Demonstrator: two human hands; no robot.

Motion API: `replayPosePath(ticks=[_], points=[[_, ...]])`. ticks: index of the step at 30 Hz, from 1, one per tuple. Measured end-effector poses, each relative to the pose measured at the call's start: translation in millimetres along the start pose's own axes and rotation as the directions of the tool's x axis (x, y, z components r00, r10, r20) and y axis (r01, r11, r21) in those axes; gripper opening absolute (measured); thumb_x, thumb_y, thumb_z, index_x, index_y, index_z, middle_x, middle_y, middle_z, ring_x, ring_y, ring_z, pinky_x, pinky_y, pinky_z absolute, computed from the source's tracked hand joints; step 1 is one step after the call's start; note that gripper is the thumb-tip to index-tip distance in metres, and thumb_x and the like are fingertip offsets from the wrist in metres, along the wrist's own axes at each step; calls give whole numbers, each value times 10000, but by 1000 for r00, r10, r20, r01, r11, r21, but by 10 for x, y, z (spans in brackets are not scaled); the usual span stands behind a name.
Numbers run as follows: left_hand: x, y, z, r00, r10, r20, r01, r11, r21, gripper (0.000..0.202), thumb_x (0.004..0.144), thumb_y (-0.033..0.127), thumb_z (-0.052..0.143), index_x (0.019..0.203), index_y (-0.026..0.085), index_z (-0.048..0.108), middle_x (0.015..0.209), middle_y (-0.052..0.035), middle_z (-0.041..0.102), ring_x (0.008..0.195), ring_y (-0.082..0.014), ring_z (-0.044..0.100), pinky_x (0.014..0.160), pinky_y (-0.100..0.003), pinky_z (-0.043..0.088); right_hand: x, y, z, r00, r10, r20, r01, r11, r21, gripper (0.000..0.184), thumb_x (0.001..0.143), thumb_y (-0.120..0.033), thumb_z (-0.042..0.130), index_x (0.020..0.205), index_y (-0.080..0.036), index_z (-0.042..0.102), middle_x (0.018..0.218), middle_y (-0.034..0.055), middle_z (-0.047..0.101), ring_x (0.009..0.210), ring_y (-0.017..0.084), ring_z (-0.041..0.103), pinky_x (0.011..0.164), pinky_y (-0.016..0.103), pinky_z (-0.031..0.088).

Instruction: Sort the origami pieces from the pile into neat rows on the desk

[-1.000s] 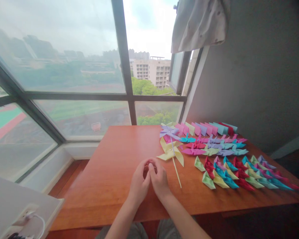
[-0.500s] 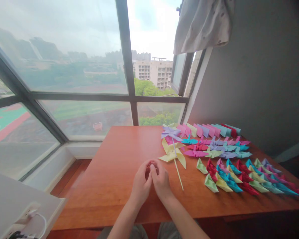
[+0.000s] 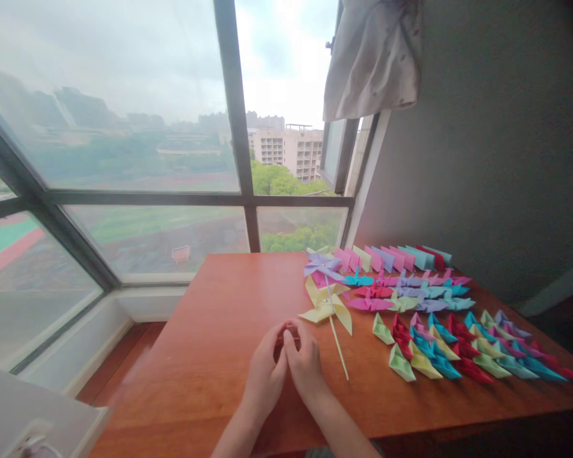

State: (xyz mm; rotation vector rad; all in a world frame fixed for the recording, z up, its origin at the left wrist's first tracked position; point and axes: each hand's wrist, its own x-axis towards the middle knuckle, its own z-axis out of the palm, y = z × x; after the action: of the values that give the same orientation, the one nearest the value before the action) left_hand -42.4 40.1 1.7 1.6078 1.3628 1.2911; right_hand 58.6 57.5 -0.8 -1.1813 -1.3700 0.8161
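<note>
My left hand (image 3: 265, 372) and my right hand (image 3: 306, 364) rest together on the brown wooden table (image 3: 210, 356), fingertips pinched around a small red piece of folded paper (image 3: 289, 330) that is mostly hidden. Just right of my right hand lies a yellow paper pinwheel (image 3: 325, 303) on a pale stick (image 3: 338, 346). A purple pinwheel (image 3: 321, 263) lies behind it.
Several folded paper pieces in many colours (image 3: 449, 346) lie in rows across the table's right half, with flat folded sheets (image 3: 396, 257) at the back. A large window (image 3: 148, 159) stands behind the table, a grey wall on the right. A white object (image 3: 33, 420) sits at lower left.
Both hands stay together on the same spot, fingers working slightly on the small red paper. The camera has tilted a little, shifting the scene.
</note>
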Motion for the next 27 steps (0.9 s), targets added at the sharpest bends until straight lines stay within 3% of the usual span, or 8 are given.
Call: replayPosePath(ticks=[12,27], points=[[-10,49,-20,1000,25,7,-25,994,110,320,897,237,495,1169,173,651,1161,-131,703,1042,-266,663,920,-387,519,-2,9,-1,998,1,63,0,1000,-6,262,902,-277,465,1035,-209,681,983,51,726,930,194,680,835,284,526],[-7,-12,-8,999,41,-6,-39,991,126,338,861,188,489,1161,155,639,1192,-149,689,1068,-257,663,958,-423,517,-5,69,15,998,-3,70,5,1000,-29,269,886,-239,466,1027,-188,690,967,59,732,897,186,684,800,260,511]])
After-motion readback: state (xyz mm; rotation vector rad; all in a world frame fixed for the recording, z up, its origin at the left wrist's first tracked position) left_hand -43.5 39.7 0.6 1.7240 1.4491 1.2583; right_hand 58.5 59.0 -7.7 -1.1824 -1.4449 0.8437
